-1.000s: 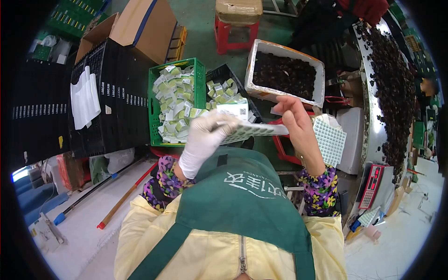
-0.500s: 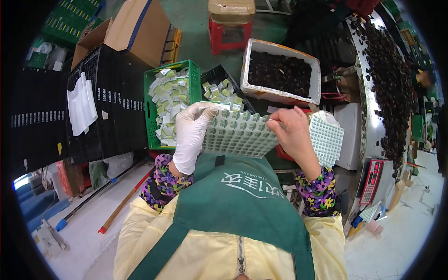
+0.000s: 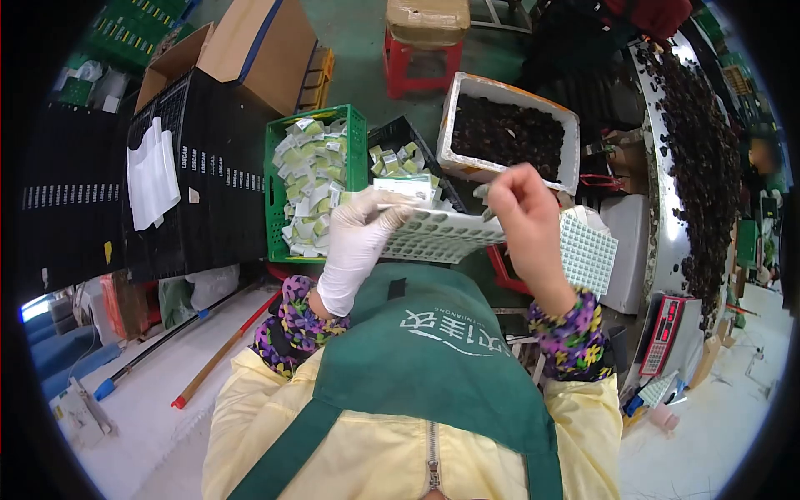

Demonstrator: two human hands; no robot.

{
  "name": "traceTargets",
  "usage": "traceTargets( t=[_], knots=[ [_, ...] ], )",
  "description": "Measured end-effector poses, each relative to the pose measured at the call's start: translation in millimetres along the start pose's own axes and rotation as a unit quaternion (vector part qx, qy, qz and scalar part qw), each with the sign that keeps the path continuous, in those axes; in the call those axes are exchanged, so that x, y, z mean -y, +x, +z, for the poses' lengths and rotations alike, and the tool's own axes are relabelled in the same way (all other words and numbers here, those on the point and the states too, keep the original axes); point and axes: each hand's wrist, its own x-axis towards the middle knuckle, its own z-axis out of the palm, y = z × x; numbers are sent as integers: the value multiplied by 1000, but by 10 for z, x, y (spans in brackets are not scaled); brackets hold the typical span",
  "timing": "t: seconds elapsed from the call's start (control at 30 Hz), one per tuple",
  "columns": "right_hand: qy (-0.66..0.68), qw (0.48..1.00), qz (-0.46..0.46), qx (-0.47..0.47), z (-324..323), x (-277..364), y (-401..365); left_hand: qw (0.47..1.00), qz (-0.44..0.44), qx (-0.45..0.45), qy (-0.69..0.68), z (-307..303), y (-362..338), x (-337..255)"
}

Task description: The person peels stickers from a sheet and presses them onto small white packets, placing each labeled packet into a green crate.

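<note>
My left hand (image 3: 358,242), in a white glove, is closed on a sheet of small green-and-white stickers (image 3: 442,240) and a packet with a white label and green edge (image 3: 404,192). The sheet tilts above my apron, its printed rows facing me. My right hand (image 3: 529,229) is bare and raised at the sheet's right end, thumb and fingers pinched on a small greyish-green sticker (image 3: 482,192). A second sticker sheet (image 3: 588,254) lies to the right, partly behind my right forearm.
Ahead stand a green crate (image 3: 357,150) of packets, a black crate (image 3: 429,154) with more packets, and a white foam box (image 3: 448,125) of dark pieces. A long table (image 3: 667,225) bears more dark pieces. A red-framed scale (image 3: 664,333) sits at right.
The sheet has tipped flatter and the packet now shows above it. My right hand has risen and turned, with a sticker at its fingertips. The view has shifted slightly.
</note>
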Motion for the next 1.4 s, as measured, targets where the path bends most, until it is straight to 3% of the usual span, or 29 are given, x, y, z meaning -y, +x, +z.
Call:
traceTargets(
  t=[0.03, 0.07, 0.13, 0.2, 0.37, 0.4, 0.5, 0.6, 0.63, 0.7, 0.73, 0.8, 0.83, 1.13, 1.2, 1.3, 1.33, 1.4],
  knots=[
    [151, 986, 53, 52, 12, -27, 78, 996, 54, 47, 48, 14, -18, -26],
    [151, 986, 52, 49, 49, 18, 96, 985, 110, 94, 94, 43, -25, -58],
    [220, 952, 149, 153, 190, 139, 138, 991, 60, 113, 43, 104, -44, -114],
    [196, 961, 127, 149, 293, 114, 237, 969, 100, 187, 127, 116, -51, -173],
    [188, 981, 35, 23, 322, 398, 601, 941, 31, 306, 138, 61, -122, 74],
    [186, 982, 22, 9, 275, 400, 684, 945, -51, 306, 104, 87, -178, 9],
    [162, 985, 52, -7, 167, 353, 703, 951, -98, 288, 50, 97, -207, -28],
    [94, 992, 71, -38, 138, 235, 467, 966, -24, 226, 124, 57, -184, -26],
    [64, 995, 76, -28, 122, 172, 360, 961, 48, 202, 184, 41, -171, -23],
    [22, 994, 107, -9, 128, 147, 197, 913, 218, 161, 305, 31, -114, 4],
    [10, 991, 132, -1, 130, 150, 136, 913, 218, 161, 305, 34, -113, 0],
    [18, 988, 151, -5, 150, 67, 75, 844, 310, 118, 421, 56, -105, -15],
    [39, 990, 133, -8, 178, -3, 55, 834, 331, 113, 426, 74, -95, -8],
    [42, 995, 95, 2, 275, -103, 48, 813, 360, 114, 443, 187, -135, -34],
    [-175, 981, 75, 27, 238, -68, 53, 814, 359, 106, 444, 171, -138, 10],
    [-279, 958, 57, 2, 146, -42, 118, 811, 361, 97, 450, 136, -149, -17],
    [-280, 958, 57, 3, 145, -26, 146, 808, 363, 97, 454, 124, -153, -43],
    [11, 972, 188, 144, 143, 3, 182, 826, 362, 108, 418, 145, -145, -97]
  ],
)
